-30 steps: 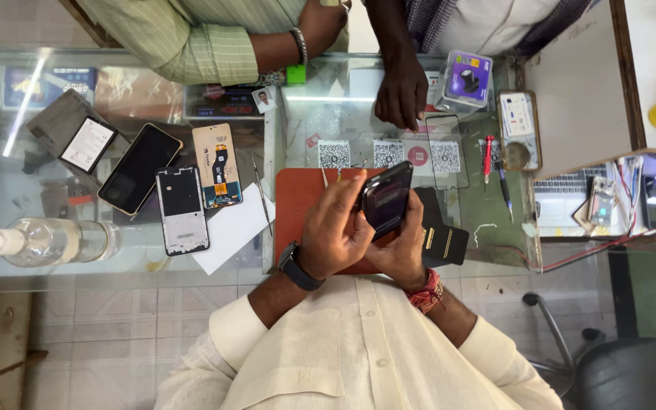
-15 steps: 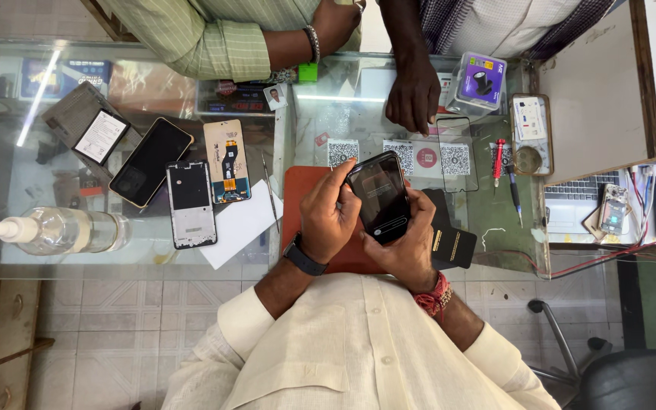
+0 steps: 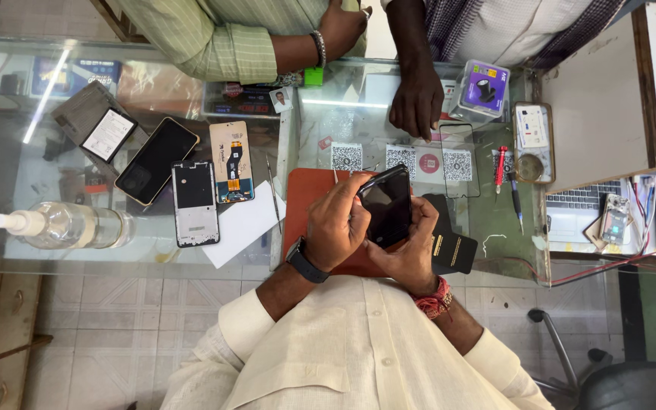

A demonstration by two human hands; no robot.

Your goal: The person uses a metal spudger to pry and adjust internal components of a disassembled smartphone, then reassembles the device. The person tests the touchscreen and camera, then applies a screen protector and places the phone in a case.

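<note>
Both my hands hold a black smartphone [image 3: 385,205] with a dark screen, just above a red-brown mat [image 3: 304,199] on the glass counter [image 3: 358,129]. My left hand [image 3: 335,224], with a dark watch on the wrist, wraps the phone's left edge, its fingers curled over the screen. My right hand [image 3: 413,244], with a red thread band on the wrist, supports the phone from the right and below. A black card case [image 3: 453,252] lies just right of my hands.
Across the counter, one person's hand [image 3: 417,102] rests on the glass and another's green-striped sleeve [image 3: 229,38] leans in. Left of the mat lie a phone frame [image 3: 194,201], a display panel [image 3: 231,161], a black screen [image 3: 155,159], white paper [image 3: 241,222] and a spray bottle [image 3: 62,225]. A red screwdriver [image 3: 499,167] lies right.
The phone has turned a little in my hands, from tilted to nearly upright. My left fingers have shifted on the screen. The other person's hand stays on the counter.
</note>
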